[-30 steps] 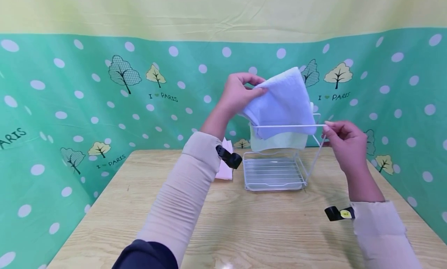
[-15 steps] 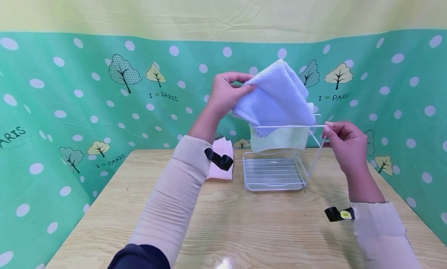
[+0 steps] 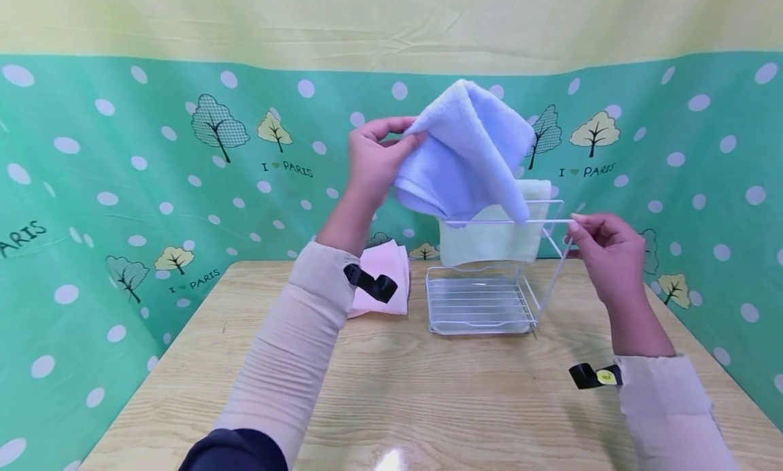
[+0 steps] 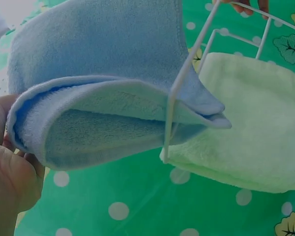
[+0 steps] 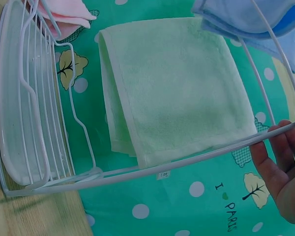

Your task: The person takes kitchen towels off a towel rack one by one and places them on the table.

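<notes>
A folded blue towel [image 3: 459, 151] is pinched at its left edge between the thumb and fingers of my left hand [image 3: 374, 155]. It is raised over the front top bar of a white wire rack [image 3: 553, 281], its lower edge close to that bar. In the left wrist view the layers of the blue towel [image 4: 103, 118] gape apart. My right hand [image 3: 612, 250] grips the rack's upper right front corner. Over the rear top bar hangs a pale green towel [image 3: 489, 243], partly hidden by the blue one in the head view.
Left of the rack, a folded pink towel [image 3: 384, 281] lies on the wooden table [image 3: 391, 382]. The rack's base holds a shallow clear tray [image 3: 480, 302] under wires. A green dotted curtain [image 3: 293, 185] stands close behind the table.
My left hand has moved left and slightly up, drawing the blue towel up from the front bar; its right side has swung and folded. My right hand stays at the rack corner.
</notes>
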